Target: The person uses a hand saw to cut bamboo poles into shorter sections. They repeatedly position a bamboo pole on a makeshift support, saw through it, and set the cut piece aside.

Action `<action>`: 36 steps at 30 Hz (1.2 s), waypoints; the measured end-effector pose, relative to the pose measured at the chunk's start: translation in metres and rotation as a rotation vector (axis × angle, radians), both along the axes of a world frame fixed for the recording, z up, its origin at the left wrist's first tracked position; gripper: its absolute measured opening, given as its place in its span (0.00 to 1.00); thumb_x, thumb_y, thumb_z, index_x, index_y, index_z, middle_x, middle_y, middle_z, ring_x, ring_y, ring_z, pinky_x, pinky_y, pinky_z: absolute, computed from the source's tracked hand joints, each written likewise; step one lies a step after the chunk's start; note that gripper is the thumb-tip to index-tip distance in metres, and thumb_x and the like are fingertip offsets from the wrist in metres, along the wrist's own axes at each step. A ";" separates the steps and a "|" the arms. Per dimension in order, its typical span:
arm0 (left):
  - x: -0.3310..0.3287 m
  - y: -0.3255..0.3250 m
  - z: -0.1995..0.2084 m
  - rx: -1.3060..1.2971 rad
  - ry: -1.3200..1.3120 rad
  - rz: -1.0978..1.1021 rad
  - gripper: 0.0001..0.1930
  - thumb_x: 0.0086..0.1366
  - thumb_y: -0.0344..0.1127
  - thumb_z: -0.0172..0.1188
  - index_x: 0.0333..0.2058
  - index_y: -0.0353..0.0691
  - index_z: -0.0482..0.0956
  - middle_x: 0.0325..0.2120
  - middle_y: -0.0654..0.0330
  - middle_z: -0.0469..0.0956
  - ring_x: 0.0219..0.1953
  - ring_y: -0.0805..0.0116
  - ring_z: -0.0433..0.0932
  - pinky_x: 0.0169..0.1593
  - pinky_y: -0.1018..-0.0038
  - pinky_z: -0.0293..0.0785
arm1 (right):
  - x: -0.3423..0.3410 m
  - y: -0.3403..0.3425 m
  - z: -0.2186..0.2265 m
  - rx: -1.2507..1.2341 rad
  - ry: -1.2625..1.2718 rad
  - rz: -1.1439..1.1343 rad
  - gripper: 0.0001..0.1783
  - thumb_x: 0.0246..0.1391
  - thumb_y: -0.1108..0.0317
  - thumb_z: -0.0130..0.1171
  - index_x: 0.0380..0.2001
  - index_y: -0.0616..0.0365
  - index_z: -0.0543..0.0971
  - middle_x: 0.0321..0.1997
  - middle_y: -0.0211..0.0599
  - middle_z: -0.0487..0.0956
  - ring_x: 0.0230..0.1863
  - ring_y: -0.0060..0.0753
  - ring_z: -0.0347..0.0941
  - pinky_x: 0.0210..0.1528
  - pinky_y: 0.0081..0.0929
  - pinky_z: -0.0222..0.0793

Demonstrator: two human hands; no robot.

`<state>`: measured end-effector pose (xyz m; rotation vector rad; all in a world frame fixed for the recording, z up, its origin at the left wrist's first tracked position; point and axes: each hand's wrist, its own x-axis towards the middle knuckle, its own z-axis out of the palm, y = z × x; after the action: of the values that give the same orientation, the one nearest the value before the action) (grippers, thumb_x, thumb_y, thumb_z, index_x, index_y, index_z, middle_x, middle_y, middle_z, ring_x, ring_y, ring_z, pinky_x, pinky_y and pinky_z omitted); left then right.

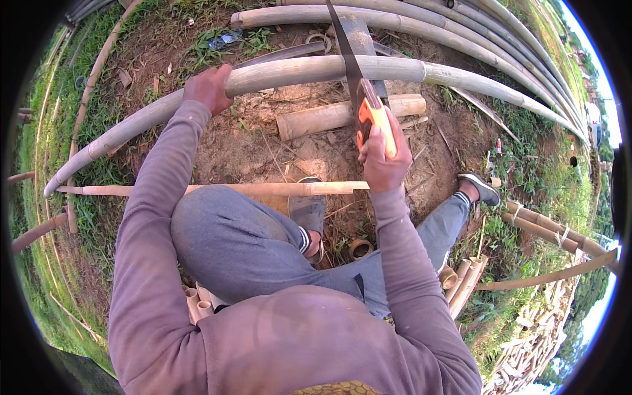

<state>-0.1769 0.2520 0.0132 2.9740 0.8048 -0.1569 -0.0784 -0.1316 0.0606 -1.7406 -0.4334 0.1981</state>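
Note:
A long pale bamboo pole (286, 74) lies crosswise in front of me, bent by the lens. My left hand (209, 91) is closed around it, left of the middle. In my right hand (384, 155) is the orange and dark handle of a hand saw (349, 56), its fingers wrapped round the grip. The saw's blade crosses the pole and points away from me; how deep it sits in the bamboo I cannot tell. Beneath the pole by the blade stands a grey support (357, 36), partly hidden.
A short thick bamboo piece (322, 118) lies on the dirt beyond my feet. Several long poles (428, 26) are stacked at the far right. A thin bamboo strip (283, 189) crosses over my foot. Cut tubes (465, 283) stand at my right, near a heap of split scraps (526, 342).

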 end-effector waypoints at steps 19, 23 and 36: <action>0.004 0.008 0.000 -0.040 -0.044 -0.029 0.30 0.55 0.45 0.78 0.54 0.51 0.73 0.46 0.56 0.84 0.50 0.51 0.85 0.52 0.54 0.81 | 0.052 0.062 0.015 0.042 0.010 0.026 0.22 0.70 0.69 0.62 0.62 0.69 0.77 0.43 0.37 0.83 0.34 0.19 0.76 0.37 0.22 0.75; -0.008 0.010 0.000 -0.005 -0.016 -0.013 0.29 0.55 0.45 0.77 0.53 0.51 0.73 0.46 0.56 0.84 0.49 0.50 0.85 0.52 0.55 0.81 | -0.023 -0.017 0.005 -0.049 -0.100 -0.004 0.27 0.71 0.63 0.60 0.66 0.69 0.74 0.41 0.37 0.83 0.30 0.17 0.74 0.31 0.19 0.72; 0.001 0.013 -0.004 -0.039 -0.010 -0.043 0.28 0.55 0.46 0.76 0.51 0.50 0.73 0.46 0.55 0.84 0.50 0.47 0.85 0.52 0.53 0.82 | 0.046 0.056 0.007 0.053 -0.023 0.041 0.25 0.71 0.69 0.58 0.67 0.66 0.73 0.44 0.35 0.83 0.29 0.15 0.73 0.30 0.18 0.72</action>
<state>-0.1756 0.2651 0.0093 2.9539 0.7291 -0.1585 -0.0323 -0.0758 0.0673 -1.6849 -0.4868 0.1946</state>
